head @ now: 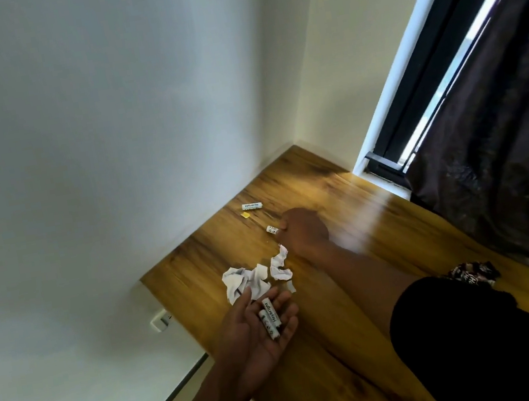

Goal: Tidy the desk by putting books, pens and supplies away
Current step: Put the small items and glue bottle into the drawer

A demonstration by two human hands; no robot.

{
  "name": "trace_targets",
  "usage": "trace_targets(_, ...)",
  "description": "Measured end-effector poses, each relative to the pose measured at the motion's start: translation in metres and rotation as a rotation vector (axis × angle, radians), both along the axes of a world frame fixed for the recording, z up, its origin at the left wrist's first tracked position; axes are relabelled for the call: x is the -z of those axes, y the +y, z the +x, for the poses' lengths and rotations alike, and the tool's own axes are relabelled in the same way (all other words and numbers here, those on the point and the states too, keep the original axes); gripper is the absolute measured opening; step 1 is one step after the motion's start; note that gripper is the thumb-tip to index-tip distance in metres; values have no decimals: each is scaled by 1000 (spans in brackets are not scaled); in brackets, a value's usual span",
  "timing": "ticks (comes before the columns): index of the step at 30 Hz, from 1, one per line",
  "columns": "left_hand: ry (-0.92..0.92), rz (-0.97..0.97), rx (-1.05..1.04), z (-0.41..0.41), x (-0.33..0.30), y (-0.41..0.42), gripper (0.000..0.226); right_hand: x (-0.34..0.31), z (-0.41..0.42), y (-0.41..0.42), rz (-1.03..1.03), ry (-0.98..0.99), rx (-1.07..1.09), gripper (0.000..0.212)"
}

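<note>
Right hand (302, 230) is reaching out over the desk (357, 289); its fingertips are curling onto the near end of a white battery (272, 229). The grip looks like a pinch, though the fingers themselves are mostly hidden behind the back of the hand. The battery is protruding from the fingers toward the wall side, its long axis running roughly left-to-right across the desk, so only the free end is showing.

Left hand (260, 332) is lying palm up, fingers relaxed and nearly straight, cradling two batteries (269, 317) side by side along the palm, their long axes pointing away from the wrist. Nothing is clamping them; they are merely resting.

Beyond the right hand, one more lone battery (252, 205) is lying flat near the wall, lengthwise across the desk, with a small yellow scrap (244, 215) just beside it. The right hand is clearly the nearer one to it.

Between the two hands, crumpled paper pieces (251, 280) are sitting on the wood.

Judgement: collecting of batteries is under way; the pinched one probably goes to the open left palm, then the far one remains.
</note>
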State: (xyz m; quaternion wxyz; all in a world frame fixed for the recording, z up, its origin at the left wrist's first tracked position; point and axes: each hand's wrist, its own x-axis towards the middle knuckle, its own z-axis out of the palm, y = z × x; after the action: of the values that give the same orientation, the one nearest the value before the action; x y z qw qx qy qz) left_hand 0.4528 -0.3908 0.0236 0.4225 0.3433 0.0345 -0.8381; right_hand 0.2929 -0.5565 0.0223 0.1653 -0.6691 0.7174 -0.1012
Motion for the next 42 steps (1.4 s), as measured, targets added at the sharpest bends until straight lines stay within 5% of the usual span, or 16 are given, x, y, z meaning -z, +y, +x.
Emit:
trace_targets(9,90,-33,-18,-22,-9,-15,64,-56,16,64,-186,-315,59,15)
trace_targets(19,157,-18,-26,-26,-14,-63,60,-38,10,130,-289,33,-55,28)
trace_targets(30,56,-53,-145,-12,-19,-40,46,-48,3,34,-274,-129,-125,28)
trace_targets(42,15,-99,-145,24,-18,-7,44,-4,49,-60,-107,130,-231,36)
